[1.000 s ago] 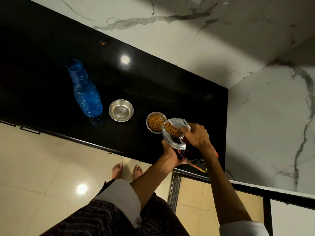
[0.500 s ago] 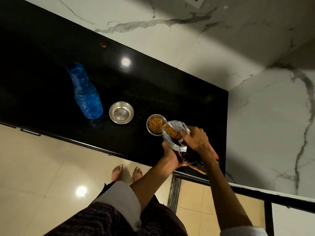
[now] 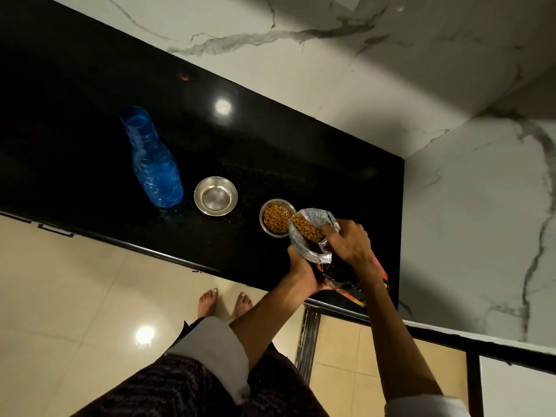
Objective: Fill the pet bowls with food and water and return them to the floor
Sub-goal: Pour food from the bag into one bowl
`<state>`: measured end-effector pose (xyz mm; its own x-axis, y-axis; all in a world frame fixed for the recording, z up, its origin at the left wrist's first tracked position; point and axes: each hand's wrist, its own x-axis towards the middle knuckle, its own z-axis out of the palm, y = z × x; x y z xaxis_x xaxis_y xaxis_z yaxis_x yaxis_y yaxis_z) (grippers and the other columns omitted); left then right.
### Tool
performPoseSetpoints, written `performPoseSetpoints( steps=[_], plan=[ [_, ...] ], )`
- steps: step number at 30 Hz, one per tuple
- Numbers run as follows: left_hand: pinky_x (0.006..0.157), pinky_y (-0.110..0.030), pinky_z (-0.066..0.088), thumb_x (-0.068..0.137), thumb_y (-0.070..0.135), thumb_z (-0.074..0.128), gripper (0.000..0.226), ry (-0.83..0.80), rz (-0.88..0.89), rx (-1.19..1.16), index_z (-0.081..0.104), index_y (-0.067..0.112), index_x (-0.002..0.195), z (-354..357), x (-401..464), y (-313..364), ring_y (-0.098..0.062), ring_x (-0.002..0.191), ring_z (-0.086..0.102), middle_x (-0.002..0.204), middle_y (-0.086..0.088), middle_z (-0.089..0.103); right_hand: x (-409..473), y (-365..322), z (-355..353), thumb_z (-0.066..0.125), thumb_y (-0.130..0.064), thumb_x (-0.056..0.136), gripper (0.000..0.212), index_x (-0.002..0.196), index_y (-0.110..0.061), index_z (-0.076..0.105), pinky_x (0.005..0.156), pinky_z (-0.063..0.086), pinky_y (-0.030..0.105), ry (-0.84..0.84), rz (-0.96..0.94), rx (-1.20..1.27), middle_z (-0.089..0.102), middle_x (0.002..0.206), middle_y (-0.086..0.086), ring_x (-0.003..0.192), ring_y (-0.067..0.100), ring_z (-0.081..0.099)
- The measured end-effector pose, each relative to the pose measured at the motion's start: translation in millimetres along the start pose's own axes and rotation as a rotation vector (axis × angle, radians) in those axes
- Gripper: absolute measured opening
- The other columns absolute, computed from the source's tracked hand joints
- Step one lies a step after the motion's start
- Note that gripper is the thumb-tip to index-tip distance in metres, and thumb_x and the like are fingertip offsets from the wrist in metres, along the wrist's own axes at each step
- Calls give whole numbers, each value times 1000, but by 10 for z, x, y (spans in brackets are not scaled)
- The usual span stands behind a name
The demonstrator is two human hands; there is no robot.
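Two small steel bowls stand on the black counter (image 3: 90, 130). The left bowl (image 3: 215, 196) holds no food. The right bowl (image 3: 275, 218) is filled with brown kibble. Just right of it I hold a food bag (image 3: 310, 233), tilted with its crinkled mouth over that bowl's rim and kibble showing inside. My left hand (image 3: 304, 272) grips the bag from below. My right hand (image 3: 349, 242) pinches the bag's top edge. A blue plastic water bottle (image 3: 153, 164) stands upright to the left of the bowls.
White marble walls (image 3: 481, 206) close the counter at the back and right. The counter's front edge (image 3: 150, 251) runs above a beige tiled floor (image 3: 75, 311), where my bare feet (image 3: 224, 302) stand. A dark frame (image 3: 451, 341) lies at the lower right.
The bag's mouth has stayed at the kibble bowl's rim, and my hands keep the same grip. The view has shifted slightly; nothing else moved.
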<state>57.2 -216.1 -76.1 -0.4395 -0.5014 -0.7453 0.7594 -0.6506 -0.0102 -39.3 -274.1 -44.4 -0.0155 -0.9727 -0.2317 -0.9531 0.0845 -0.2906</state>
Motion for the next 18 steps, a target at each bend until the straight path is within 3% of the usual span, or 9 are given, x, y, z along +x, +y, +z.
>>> performPoseSetpoints(
  steps=[4, 8, 12, 15, 18],
  plan=[
    [93, -63, 53, 83, 89, 24, 94, 3, -9, 5, 80, 20, 115, -4, -6, -6, -45, 114, 64, 111, -21, 77, -38, -15, -32, 38, -73, 88, 64, 108, -22, 71, 65, 34, 28, -11, 2, 27, 73, 99, 5, 69, 12, 49],
    [94, -62, 52, 85, 88, 22, 94, 15, -7, -1, 77, 19, 118, -19, -9, -1, -45, 115, 64, 112, -21, 76, -74, -33, -45, 43, -65, 94, 55, 115, -21, 70, 75, 38, 34, -26, -33, -6, 74, 107, 9, 82, 24, 59],
    [84, -59, 57, 86, 86, 24, 91, 6, -5, -3, 78, 20, 119, -3, -17, -4, -43, 113, 66, 113, -21, 76, -100, -35, -101, 46, -62, 97, 52, 125, -23, 66, 87, 49, 41, -41, -36, 36, 72, 119, 8, 102, 32, 66],
    [89, -59, 56, 87, 85, 24, 91, 17, -16, -23, 75, 18, 123, 17, -8, -13, -44, 113, 67, 115, -21, 76, -107, -61, -134, 44, -63, 94, 56, 120, -20, 68, 81, 45, 39, -41, -32, 58, 72, 113, 9, 98, 31, 65],
    [92, -60, 55, 87, 84, 23, 92, 8, -28, -28, 74, 17, 125, 18, -24, -10, -44, 115, 66, 115, -22, 75, -108, -60, -138, 52, -53, 102, 42, 124, -20, 67, 82, 46, 39, -53, -39, 37, 72, 115, 9, 97, 29, 64]
  ],
)
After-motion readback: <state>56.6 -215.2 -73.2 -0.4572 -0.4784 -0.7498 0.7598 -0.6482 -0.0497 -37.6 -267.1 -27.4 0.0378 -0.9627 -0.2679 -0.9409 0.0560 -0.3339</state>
